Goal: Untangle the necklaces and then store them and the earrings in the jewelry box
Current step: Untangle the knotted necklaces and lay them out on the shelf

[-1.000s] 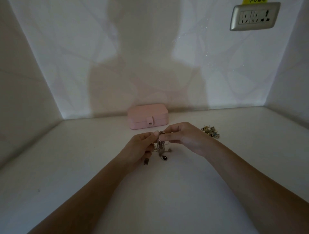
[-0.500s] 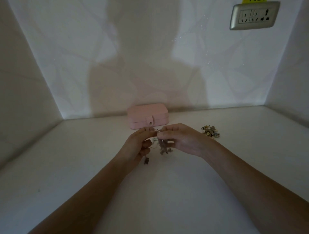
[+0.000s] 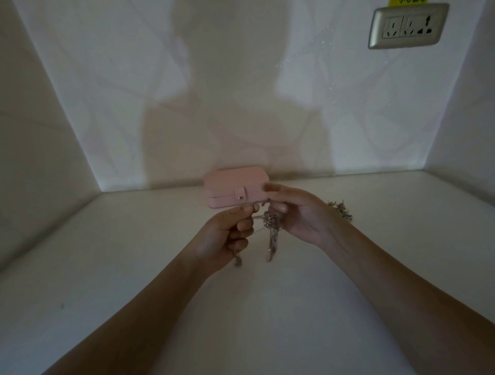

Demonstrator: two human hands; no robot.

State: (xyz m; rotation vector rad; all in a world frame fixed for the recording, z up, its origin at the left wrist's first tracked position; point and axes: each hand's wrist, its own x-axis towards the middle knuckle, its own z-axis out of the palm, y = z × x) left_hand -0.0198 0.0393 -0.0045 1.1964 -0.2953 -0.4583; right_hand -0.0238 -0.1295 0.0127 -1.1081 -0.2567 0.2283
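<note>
— White matte worktop (image 3: pixel 128 241), dim alcove. Where's the tangle of thin metal necklace chains (image 3: pixel 272 223)?
— Held up mid-worktop between both hands: left hand (image 3: pixel 227 235) pinches a strand off its left side, right hand (image 3: pixel 300 214) pinches the clump's top. Loose ends hang straight down.
— And the rounded pink jewelry box (image 3: pixel 233 182)?
— Snapped shut by the back edge, just beyond. Small heap of earrings (image 3: pixel 341 210) lies behind the right wrist.

No readable text. Yellow sticker (image 3: pixel 406 2) over the wall socket (image 3: pixel 408 26), far up-right of the right hand (image 3: pixel 302 216): dark print, cropped by the frame, illegible.
</note>
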